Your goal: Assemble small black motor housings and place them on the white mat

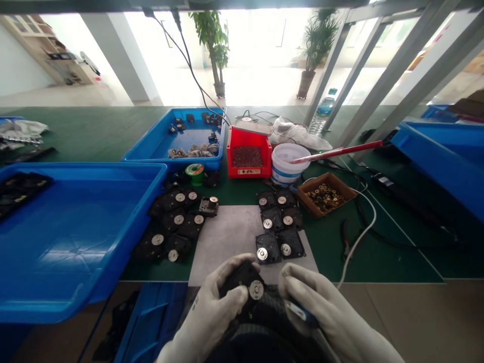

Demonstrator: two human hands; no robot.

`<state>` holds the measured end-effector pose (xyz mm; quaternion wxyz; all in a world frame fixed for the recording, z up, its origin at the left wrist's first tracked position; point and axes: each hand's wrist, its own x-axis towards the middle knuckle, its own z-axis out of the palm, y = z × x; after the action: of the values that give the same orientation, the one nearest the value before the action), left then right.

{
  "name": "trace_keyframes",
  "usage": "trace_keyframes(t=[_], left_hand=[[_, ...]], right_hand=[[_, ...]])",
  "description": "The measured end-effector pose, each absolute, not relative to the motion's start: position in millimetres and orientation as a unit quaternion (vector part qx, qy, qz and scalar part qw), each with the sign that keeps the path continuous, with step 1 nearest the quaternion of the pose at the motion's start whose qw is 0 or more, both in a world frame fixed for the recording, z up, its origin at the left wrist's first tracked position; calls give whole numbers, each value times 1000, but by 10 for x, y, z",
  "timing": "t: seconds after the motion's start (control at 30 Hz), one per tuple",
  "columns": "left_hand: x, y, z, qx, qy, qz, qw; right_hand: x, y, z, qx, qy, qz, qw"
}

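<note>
Two grips, green bench [393, 262]: left hand [212, 307] clasps black module [242, 281], right hand [321, 302] blue tool [297, 311].

Strong daylight floods the far end of the room [242, 40], washing it out to near white with heavy glare, while the tabletop [91, 126] gets softer, even light and only faint shadows. Wide-angle distortion bends the metal frame posts [397, 65] and the blue tray [75, 237] towards the edges. The left hand [212, 307] and right hand [321, 307] look slightly soft.
</note>
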<state>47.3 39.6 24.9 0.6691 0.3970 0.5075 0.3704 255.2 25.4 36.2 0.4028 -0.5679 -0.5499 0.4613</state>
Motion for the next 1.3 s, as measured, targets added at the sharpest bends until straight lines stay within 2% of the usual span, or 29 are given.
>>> trace_keyframes(t=[0.07,0.2,0.3,1.3], left_hand=[[470,401,261,413,515,359,660],[459,409,251,462,518,342,634],[463,413,243,481,511,333,630],[465,423,320,517,515,304,613]], right_hand=[[2545,253,358,-566,-608,395,393],[2503,269,343,-540,-716,179,404],[2455,299,352,-512,-745,122,410],[2389,356,309,-520,-768,98,361]])
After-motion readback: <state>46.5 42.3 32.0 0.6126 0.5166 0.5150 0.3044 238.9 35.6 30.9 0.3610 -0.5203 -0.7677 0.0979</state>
